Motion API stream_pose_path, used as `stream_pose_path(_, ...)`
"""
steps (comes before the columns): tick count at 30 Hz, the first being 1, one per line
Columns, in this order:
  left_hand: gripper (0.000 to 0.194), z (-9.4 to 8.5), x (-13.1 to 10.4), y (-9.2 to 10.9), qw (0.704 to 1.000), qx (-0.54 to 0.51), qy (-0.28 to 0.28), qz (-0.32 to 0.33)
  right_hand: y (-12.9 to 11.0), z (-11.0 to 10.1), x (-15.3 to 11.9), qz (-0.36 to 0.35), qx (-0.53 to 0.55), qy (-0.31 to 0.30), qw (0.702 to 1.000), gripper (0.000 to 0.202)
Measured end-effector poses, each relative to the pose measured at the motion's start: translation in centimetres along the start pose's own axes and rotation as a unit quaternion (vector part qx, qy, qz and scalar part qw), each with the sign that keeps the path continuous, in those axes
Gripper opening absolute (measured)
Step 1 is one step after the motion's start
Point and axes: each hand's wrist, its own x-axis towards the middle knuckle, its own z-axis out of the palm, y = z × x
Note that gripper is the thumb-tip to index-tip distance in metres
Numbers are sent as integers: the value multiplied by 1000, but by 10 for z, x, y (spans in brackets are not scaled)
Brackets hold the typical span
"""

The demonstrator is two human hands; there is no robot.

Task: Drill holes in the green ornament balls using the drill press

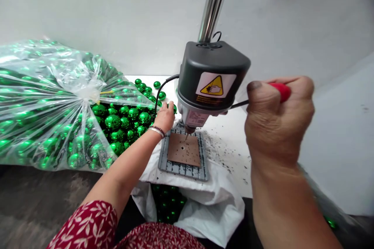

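Observation:
My right hand (279, 120) is wrapped round the red knob (281, 92) of the feed lever (240, 104) on a small black drill press (213, 62). Beyond the base's left side, my left hand (165, 117) reaches out with its fingers stretched forward, next to a shiny green ball (174, 108). Its fingertips are partly hidden, and I cannot tell if they touch the ball. Under the chuck (189, 129), a brown square board (184, 149) with a small hole lies on the grooved grey base plate (163, 163). No ball sits on the board.
A large clear plastic bag (87, 93) full of green balls lies at the left, with loose balls (147, 89) behind it. A black cord (160, 89) loops beside the press. Below the base, an open white sack (216, 206) holds more balls. Dark shavings (224, 151) litter the white table.

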Motion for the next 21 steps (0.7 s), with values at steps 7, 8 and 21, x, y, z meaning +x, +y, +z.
stream_pose_path(7, 56, -21, -94, -4, 998, -56, 3, -33, -5, 2, -1, -2, 2, -18, 1000, 19)
stream_pose_path(8, 55, -23, -103, -5, 994, -93, -5, -60, -6, 2, -1, -8, 5, -19, 1000, 18)
stream_pose_path(21, 61, -21, -127, 3, 876, -419, -73, -226, -8, 1, -1, -21, 7, -44, 999, 15)
